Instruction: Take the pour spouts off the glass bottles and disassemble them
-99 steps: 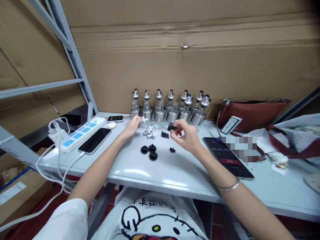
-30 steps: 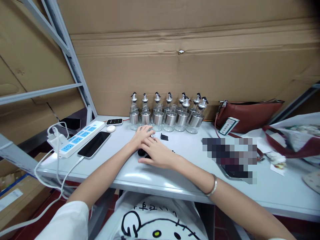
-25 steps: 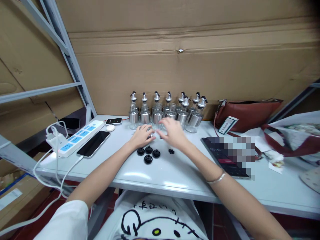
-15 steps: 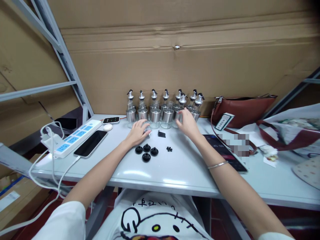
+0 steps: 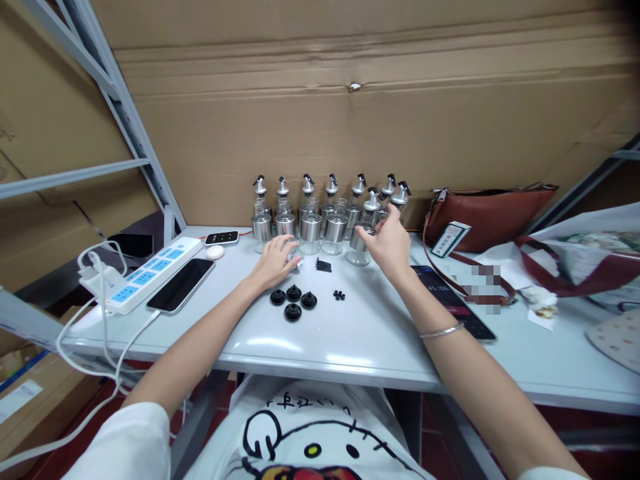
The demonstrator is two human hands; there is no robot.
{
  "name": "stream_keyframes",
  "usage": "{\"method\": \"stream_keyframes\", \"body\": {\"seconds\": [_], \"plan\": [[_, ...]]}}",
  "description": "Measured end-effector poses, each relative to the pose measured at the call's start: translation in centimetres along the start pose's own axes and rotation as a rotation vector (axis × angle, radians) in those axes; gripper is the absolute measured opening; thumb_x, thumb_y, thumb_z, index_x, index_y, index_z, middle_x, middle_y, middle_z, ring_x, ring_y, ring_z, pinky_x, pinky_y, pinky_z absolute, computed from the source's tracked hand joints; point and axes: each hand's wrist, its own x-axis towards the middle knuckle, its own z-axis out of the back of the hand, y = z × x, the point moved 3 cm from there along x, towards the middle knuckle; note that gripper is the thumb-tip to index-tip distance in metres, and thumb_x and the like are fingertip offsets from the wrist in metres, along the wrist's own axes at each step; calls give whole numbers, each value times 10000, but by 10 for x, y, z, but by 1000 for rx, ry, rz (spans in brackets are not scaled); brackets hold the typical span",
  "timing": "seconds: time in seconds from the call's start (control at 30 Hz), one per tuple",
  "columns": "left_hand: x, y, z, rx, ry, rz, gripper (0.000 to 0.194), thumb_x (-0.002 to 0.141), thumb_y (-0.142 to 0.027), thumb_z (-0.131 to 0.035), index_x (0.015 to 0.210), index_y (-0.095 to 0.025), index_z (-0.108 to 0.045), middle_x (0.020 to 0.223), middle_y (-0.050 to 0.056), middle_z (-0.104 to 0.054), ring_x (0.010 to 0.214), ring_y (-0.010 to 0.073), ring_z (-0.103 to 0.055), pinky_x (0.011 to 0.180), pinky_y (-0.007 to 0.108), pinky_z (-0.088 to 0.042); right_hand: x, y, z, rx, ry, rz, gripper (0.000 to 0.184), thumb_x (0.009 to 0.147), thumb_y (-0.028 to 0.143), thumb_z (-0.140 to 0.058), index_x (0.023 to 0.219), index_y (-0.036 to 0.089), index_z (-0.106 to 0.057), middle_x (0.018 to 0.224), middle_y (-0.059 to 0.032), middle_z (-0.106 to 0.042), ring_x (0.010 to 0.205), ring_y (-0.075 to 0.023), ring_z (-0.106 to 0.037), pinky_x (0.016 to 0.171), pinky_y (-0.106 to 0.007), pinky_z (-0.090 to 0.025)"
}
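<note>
My right hand (image 5: 387, 243) is closed around a glass oil bottle (image 5: 359, 256) with a steel band and a silver pour spout, at the right of the bottle group. Its thumb lies on the near side of the band. My left hand (image 5: 273, 261) lies on the table with its fingers extended over small clear and silver pieces (image 5: 299, 264), partly hidden. Between the hands are thin black pieces (image 5: 323, 265), tiny black caps (image 5: 339, 295) and several round black stoppers (image 5: 293, 311). Spoutless glass bottles (image 5: 311, 228) stand in front of spouted ones (image 5: 358, 187).
On the left lie a power strip (image 5: 150, 280), a phone (image 5: 183, 287), a small display device (image 5: 222, 238) and a white round object (image 5: 215, 253). To the right are a tablet-like screen (image 5: 470, 323), a brown bag (image 5: 500, 217) and its strap. Cardboard (image 5: 320, 133) rises behind the table.
My right hand has moved slightly right and closed on the spouted bottle, which has shifted a little right and nearer. My left hand has stayed in about the same place.
</note>
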Motion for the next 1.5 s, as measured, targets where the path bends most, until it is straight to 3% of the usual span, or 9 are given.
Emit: {"method": "stream_keyframes", "body": {"seconds": [0.1, 0.3, 0.53, 0.7, 0.87, 1.0, 1.2, 1.37, 1.5], "plan": [[0, -3, 2, -7, -20, -19, 343, 925, -377, -402, 1194, -183, -490, 1325, 107, -428, 1258, 235, -357, 1057, 407, -279, 2, -10, -10, 51, 10, 35, 510, 706, 438, -666, 1066, 113, -508, 1050, -181, -513, 1017, -328, -508, 853, -440, -422], [0, -11, 12, -1, -98, -33, 303, 931, -367, -384, 1140, -191, -516, 1160, 82, -519, 1133, 217, -437, 987, 373, -306, -1, -7, -19, 264, 127, 80, 467, 642, 346, -701, 1009, 177, -469, 962, -82, -564, 895, -249, -546, 818, -372, -448], [-2, -23, 27, -128, -155, -54, 445, 907, -546, -322, 971, -173, -556, 965, 70, -568, 959, 215, -484, 894, 384, -326, -19, 33, 3, 75, 5, 510, 306, 681, 210, -627, 985, 203, -596, 1000, -95, -483, 961, -256, -490, 825, -376, -439], [-5, -43, 34, -495, -108, -52, 639, 865, -680, -190, 700, -169, -537, 733, 40, -554, 747, 172, -507, 773, 343, -395, -29, 51, 12, -88, 8, 706, 324, 757, 77, -489, 1025, 224, -595, 1176, -94, -548, 1100, -251, -479, 923, -399, -346], [-7, -48, 24, -797, -42, 132, 563, 837, -657, -348, 697, -153, -555, 636, 18, -533, 641, 139, -503, 657, 281, -404, -36, 62, 18, -126, 27, 750, 351, 814, 52, -408, 1046, 236, -596, 1169, -67, -590, 1139, -218, -473, 947, -384, -291], [-7, -50, 23, -922, -4, 162, 544, 841, -629, -346, 726, -144, -563, 647, 27, -566, 651, 139, -530, 693, 284, -417, -40, 69, 21, -123, 4, 779, 331, 831, 49, -404, 1006, 244, -607, 1137, -51, -616, 1114, -208, -495, 938, -379, -286], [-6, -58, 32, -885, 29, 101, 489, 863, -567, -370, 651, -150, -512, 639, 19, -554, 659, 132, -501, 691, 269, -395, -40, 66, 16, -92, -92, 920, 243, 743, 58, -507, 910, 211, -599, 1023, -60, -647, 958, -214, -544, 848, -363, -328], [-6, -63, 26, -871, 103, 95, 448, 870, -536, -383, 673, -154, -509, 655, 10, -556, 662, 129, -499, 697, 270, -378, -31, 54, 10, -73, 42, 958, 254, 685, 86, -558, 912, 195, -586, 996, -73, -634, 901, -230, -541, 811, -366, -346], [-6, -67, 25, -852, 114, 87, 411, 883, -488, -390, 643, -164, -467, 597, -13, -511, 620, 115, -474, 664, 256, -364, -27, 49, 10, -64, 68, 969, 270, 686, 87, -566, 934, 193, -584, 1015, -75, -626, 914, -230, -542, 828, -366, -350]]}}
